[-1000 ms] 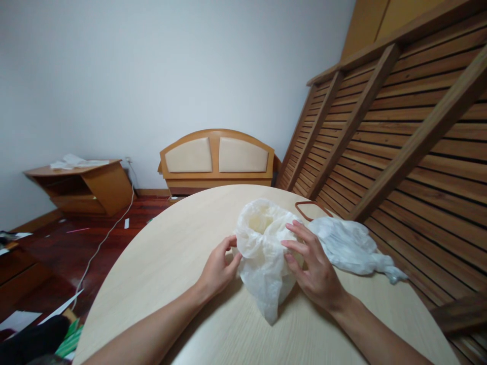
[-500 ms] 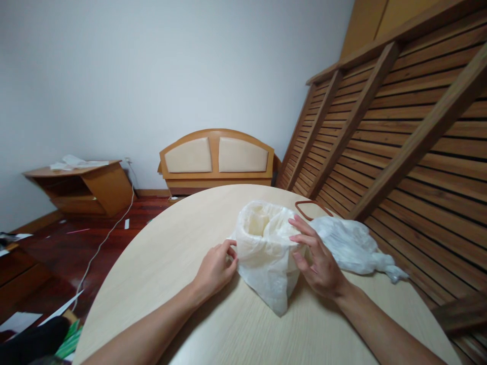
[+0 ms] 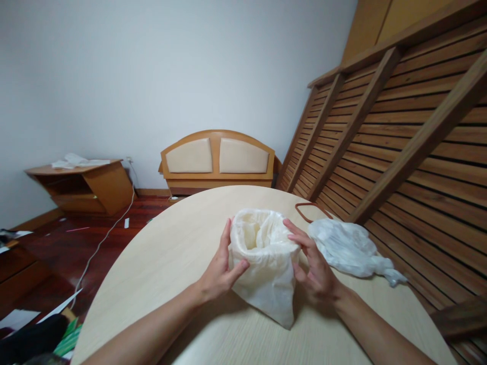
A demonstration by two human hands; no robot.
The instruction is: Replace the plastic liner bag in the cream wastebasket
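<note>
A translucent white plastic bag [image 3: 266, 284] stands in the middle of the table, its round mouth open upward and its edge folded outward. One corner hangs down toward me. Whether a container is under the plastic I cannot tell. My left hand [image 3: 222, 266] grips the bag's left side, thumb across the front and fingers along the side. On the right side, my right hand [image 3: 314, 266] holds it with curled fingers at the rim and the thumb lower down.
A crumpled whitish plastic bag [image 3: 342, 248] and a brown rounded loop [image 3: 304, 205] lie on the round table [image 3: 160, 253] at the right. Wooden slats [image 3: 380, 152] lean beyond the table. A headboard [image 3: 216, 152] stands behind, and a low cabinet [image 3: 87, 187] at left.
My left hand has moved up along the bag's left side, its thumb now across the front. The bag has turned and shifted slightly toward me, its mouth rounder. My right hand stays at the rim.
</note>
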